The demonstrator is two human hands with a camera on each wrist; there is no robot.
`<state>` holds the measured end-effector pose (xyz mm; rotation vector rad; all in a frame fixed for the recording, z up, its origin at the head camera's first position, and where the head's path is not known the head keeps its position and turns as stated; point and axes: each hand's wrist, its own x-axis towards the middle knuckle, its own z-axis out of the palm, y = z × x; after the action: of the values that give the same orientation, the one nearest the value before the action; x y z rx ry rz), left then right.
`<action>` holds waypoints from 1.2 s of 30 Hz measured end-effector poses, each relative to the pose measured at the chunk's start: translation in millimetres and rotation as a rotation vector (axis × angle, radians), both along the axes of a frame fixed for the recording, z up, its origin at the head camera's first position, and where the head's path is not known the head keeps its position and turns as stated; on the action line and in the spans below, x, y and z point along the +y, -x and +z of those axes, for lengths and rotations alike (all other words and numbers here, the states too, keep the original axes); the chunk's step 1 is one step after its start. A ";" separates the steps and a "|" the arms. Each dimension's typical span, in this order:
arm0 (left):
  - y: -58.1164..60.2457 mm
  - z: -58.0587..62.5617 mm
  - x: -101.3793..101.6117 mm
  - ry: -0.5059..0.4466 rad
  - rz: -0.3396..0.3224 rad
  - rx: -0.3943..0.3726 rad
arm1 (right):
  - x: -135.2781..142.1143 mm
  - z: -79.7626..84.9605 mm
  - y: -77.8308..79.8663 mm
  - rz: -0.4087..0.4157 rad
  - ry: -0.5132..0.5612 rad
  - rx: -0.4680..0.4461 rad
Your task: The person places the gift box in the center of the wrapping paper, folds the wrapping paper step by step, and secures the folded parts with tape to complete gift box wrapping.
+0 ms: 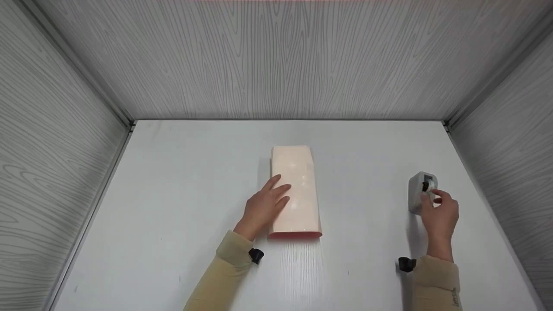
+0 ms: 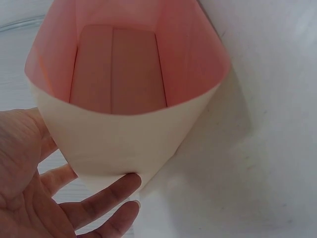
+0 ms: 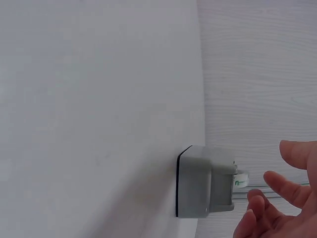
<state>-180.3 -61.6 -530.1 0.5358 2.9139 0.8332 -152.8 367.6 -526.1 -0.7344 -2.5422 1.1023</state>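
Note:
A folded paper sleeve (image 1: 298,211), cream outside and pink inside, lies on the white table with its open end toward me. My left hand (image 1: 262,209) rests on its left side, fingers spread over the upper face. Inside the sleeve (image 2: 133,139), the left wrist view shows pink walls and a panel with a seam down the middle. Over on the right, my right hand (image 1: 441,216) is at a grey tape dispenser (image 1: 415,194). In the right wrist view, thumb and forefinger stand apart beside the short tape end (image 3: 240,180) on the dispenser.
The white table (image 1: 173,181) has grey wood-grain panels at the back (image 1: 276,60), left (image 1: 52,129) and right (image 1: 514,142). A small black device (image 1: 256,255) sits at my left wrist, and another (image 1: 406,264) at my right.

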 end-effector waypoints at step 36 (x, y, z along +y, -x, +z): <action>-1.5 -2.7 1.2 0.001 0.011 0.060 | 25.5 -1.9 4.6 -0.068 0.262 -0.300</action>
<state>-178.8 -60.4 -532.8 0.5549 2.9737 0.8306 -157.3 393.1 -528.0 -1.1202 -2.6136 1.4133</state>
